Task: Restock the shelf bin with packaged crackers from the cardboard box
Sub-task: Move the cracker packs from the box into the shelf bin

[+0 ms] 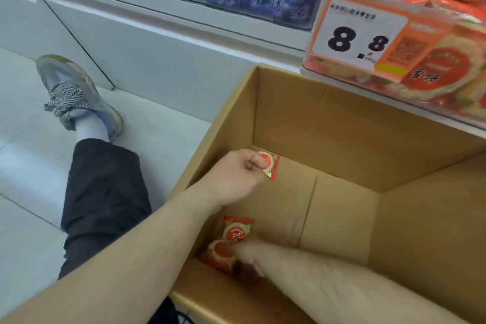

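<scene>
One cracker packet (268, 164) is pinched in the left hand (236, 176) at the cardboard box's (342, 118) far-left corner; two more packets (238, 230) lie by its near-left wall, touched by the blurred right hand (249, 252), grip unclear. The shelf bin (394, 42) overhangs the box.

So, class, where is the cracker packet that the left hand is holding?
The left hand pinches the cracker packet inside the cardboard box, near the far left corner of its floor.
</scene>
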The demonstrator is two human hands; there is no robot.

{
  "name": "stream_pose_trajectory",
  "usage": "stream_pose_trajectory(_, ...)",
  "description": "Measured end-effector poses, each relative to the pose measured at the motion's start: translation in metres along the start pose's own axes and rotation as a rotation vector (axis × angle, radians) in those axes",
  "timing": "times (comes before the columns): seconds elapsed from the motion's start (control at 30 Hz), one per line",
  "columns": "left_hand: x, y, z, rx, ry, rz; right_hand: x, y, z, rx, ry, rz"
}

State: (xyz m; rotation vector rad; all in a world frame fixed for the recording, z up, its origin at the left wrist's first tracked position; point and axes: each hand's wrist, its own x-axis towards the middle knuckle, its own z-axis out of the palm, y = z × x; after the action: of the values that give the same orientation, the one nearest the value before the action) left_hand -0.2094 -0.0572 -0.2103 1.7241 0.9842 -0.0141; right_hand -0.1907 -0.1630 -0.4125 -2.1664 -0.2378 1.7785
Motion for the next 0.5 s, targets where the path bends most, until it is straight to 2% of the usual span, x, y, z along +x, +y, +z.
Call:
stream_pose_trajectory(0.1,0.003,0.001,0.0,-0.08,0.025,-0.034,0.002,0.005,0.016,0.153,0.013,0.015)
stream_pose_trajectory(0.27,0.006,0.0,0.001,-0.147,0.046,-0.081,0.001,0.017,0.0,0.216,0.087,-0.093)
stream_pose_trajectory(0.33,0.006,0.001,0.003,-0.161,0.031,-0.093,0.003,0.015,-0.006,0.252,0.094,-0.08)
stream_pose_trajectory(0.5,0.006,0.003,0.004,-0.229,0.057,-0.128,0.015,-0.002,0.003,0.156,0.128,-0.035)
